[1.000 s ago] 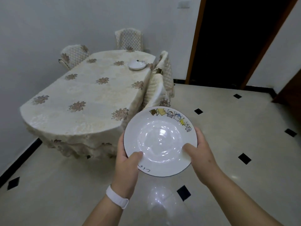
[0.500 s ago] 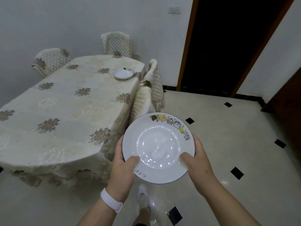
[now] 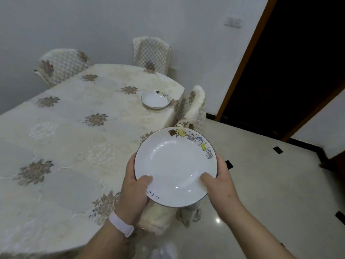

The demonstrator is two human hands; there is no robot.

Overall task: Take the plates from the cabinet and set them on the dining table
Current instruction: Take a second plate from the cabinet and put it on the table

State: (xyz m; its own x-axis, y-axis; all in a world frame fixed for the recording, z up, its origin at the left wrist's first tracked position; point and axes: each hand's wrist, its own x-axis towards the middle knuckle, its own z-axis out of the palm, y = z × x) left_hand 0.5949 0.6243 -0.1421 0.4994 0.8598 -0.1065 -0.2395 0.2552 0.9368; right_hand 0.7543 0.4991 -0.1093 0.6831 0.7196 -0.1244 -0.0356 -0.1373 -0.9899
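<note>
- Holding a white plate (image 3: 175, 167) with both hands, the person keeps it in the air by the near edge of the dining table (image 3: 74, 139).
- The left hand (image 3: 134, 191) grips the left rim, thumb on top.
- The right hand (image 3: 220, 186) grips the right rim, thumb on top too.
- Little cartoon pictures run along the far rim of the plate.
- A second plate (image 3: 155, 99) sits on the table, far off near the corner.
- A white band (image 3: 121, 226) is on the left wrist.
- Padded chairs (image 3: 194, 107) stand around the table.
</note>
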